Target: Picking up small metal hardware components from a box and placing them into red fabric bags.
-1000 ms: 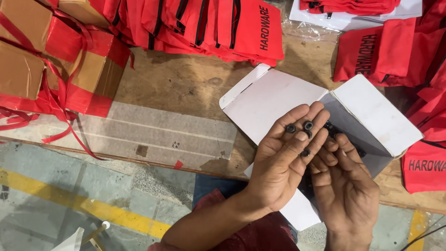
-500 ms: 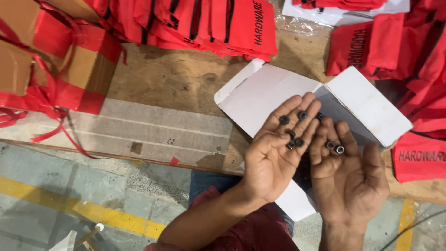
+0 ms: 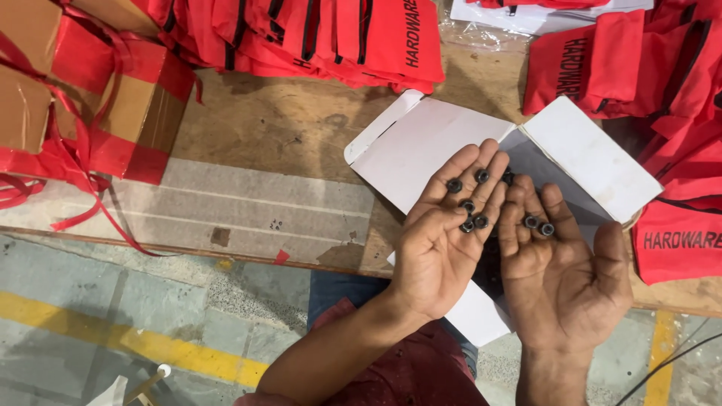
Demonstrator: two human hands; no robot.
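My left hand (image 3: 440,233) lies palm up over an opened white cardboard box (image 3: 429,143), with several small black nuts (image 3: 468,204) resting on its fingers. Beside it, my right hand (image 3: 564,274) is also palm up, with two small black nuts (image 3: 539,225) on its fingers. Both hands are flat with the fingers slightly curled, side by side above the box. The inside of the box is mostly hidden behind my hands.
Red fabric pouches (image 3: 361,34) with black lettering are piled along the back and right (image 3: 677,233) of the wooden table (image 3: 271,128). Cardboard boxes with red tape and ribbon (image 3: 90,98) stand at the left. The table edge and a grey floor with a yellow line (image 3: 143,338) lie below.
Both hands were together with fingers curled over the nuts; they have since opened and spread apart, palms up, showing the nuts. The view has shifted slightly.
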